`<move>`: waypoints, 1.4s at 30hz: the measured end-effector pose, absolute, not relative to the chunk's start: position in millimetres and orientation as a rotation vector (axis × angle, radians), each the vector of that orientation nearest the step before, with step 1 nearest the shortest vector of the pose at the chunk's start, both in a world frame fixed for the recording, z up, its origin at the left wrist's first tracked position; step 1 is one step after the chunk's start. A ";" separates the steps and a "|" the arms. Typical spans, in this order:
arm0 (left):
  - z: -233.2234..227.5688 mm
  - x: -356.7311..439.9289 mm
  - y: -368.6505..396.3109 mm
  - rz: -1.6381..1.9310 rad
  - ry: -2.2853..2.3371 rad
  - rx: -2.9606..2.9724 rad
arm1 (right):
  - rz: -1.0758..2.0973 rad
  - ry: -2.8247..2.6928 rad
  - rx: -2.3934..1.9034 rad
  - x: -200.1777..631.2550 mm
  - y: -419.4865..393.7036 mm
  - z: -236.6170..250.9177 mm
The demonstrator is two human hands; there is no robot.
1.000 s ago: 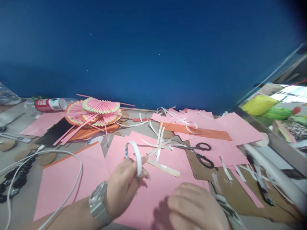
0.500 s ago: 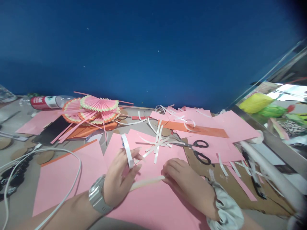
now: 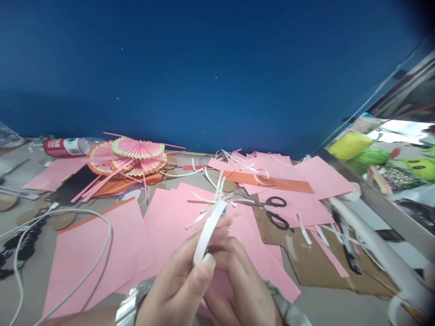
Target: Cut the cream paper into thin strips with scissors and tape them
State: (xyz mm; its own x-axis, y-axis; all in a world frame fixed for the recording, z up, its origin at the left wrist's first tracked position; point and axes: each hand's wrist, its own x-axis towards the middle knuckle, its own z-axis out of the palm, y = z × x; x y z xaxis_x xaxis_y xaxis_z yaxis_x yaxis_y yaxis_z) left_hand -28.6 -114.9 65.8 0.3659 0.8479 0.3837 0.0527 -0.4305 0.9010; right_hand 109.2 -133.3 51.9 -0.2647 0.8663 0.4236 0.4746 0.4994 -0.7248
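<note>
My left hand (image 3: 180,276) is closed round a roll of tape (image 3: 209,234), its white edge turned up between thumb and fingers. My right hand (image 3: 239,276) is pressed up close on the roll's right side, its fingers curled and partly blurred; whatever they pinch is hidden. Beneath both hands lie pink paper sheets (image 3: 170,217). Just beyond the fingertips is a loose heap of narrow white strips (image 3: 219,192). Black-handled scissors (image 3: 272,210) rest to the right of the strips.
Folded pink paper fans (image 3: 137,149) lie at the back left near a bottle (image 3: 64,146). A white cable (image 3: 108,226) loops across the left. Brown cardboard (image 3: 306,262) holds a utility knife (image 3: 348,249) on the right. A blue partition (image 3: 204,81) closes the back.
My hands have come together and nearer to me; before, they were apart with a pale tape strip stretched between them. The pink sheet underneath has shifted, and the view has turned slightly right.
</note>
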 end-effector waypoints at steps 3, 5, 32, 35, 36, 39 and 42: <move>67.6 -22.3 -113.3 1.169 0.778 1.841 | 0.510 -1.860 -1.128 109.2 -127.0 57.1; 66.8 -22.8 -110.2 1.152 0.799 1.861 | 0.404 -1.956 -1.091 116.0 -125.3 62.7; 20.1 -44.0 -115.1 0.645 0.747 2.616 | -0.189 -2.345 -1.606 189.8 -158.8 23.0; 14.9 -46.3 -109.1 0.642 0.827 2.599 | -0.147 -2.382 -1.651 186.1 -148.4 21.4; 13.6 -47.2 -106.8 0.626 0.861 2.585 | -0.122 -2.393 -1.668 185.0 -144.2 21.4; 9.8 -48.7 -101.0 0.570 0.950 2.530 | -0.023 -2.440 -1.728 182.9 -131.3 23.8; 5.8 -48.5 -97.5 0.568 1.005 2.460 | 0.096 -2.451 -1.753 181.6 -122.7 30.0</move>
State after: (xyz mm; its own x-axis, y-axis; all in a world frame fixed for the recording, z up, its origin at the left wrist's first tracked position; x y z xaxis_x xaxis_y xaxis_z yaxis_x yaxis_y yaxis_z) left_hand -48.5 -97.5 5.8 0.6551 0.7259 0.2094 0.5540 -0.6500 0.5201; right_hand 181.6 -122.7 30.0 -0.3186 0.9456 0.0659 0.9376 0.3246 -0.1249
